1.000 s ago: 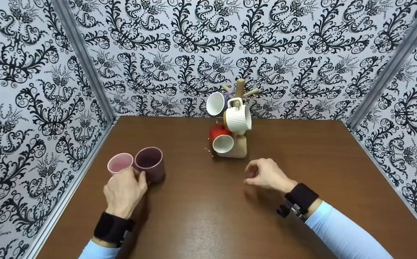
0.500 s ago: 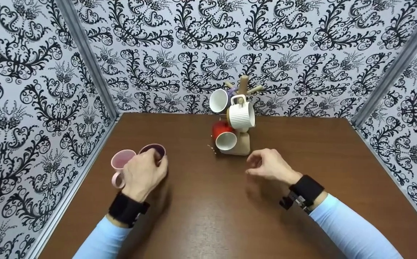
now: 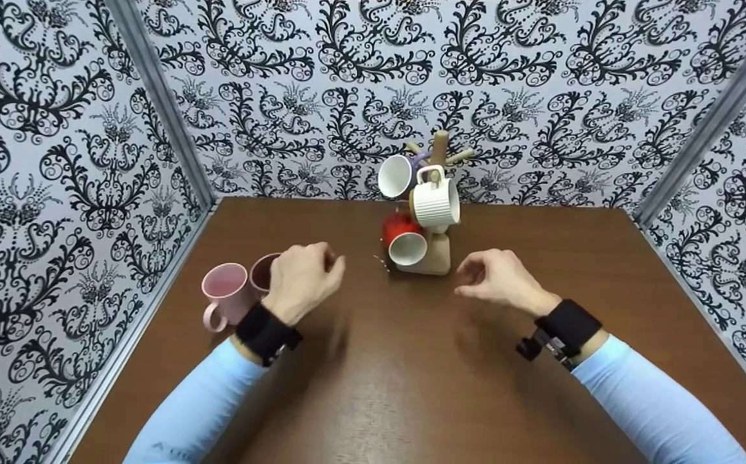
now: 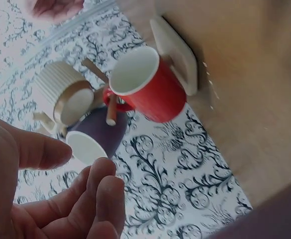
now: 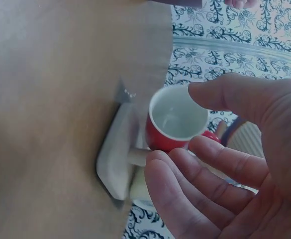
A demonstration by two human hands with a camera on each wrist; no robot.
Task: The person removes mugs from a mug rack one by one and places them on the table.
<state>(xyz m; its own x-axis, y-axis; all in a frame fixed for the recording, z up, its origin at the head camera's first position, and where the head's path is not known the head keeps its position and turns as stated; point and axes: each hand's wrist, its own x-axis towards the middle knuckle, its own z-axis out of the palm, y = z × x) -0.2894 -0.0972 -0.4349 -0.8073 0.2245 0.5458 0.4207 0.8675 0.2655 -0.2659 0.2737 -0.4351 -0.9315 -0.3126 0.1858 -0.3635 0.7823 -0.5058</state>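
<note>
While the left hand (image 3: 303, 280) and right hand (image 3: 500, 279) hold nothing, fingers loosely bent, the dark mug (image 3: 262, 275) is near the left, the red mug (image 3: 404, 240) between both.

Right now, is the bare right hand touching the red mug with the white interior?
Apart. The head view shows it: part of the pale wooden base is visible between the red mug and the right hand.
</note>
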